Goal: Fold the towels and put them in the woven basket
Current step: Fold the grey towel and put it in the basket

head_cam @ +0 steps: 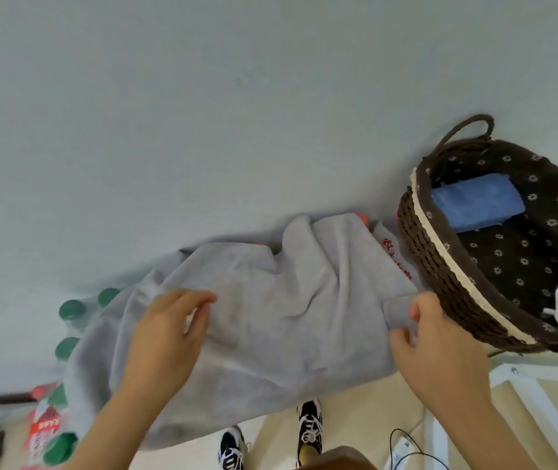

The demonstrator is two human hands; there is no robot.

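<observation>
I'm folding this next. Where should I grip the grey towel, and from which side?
Pinch its right edge beside the basket, as the right hand does, and the left edge likewise, coming from the near side: the towel lies spread left to right, rumpled over bottles.

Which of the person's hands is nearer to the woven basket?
Right. The right hand pinches the grey towel right beside the woven basket; the left hand holds the same towel on its far side, well away from the basket.
</observation>
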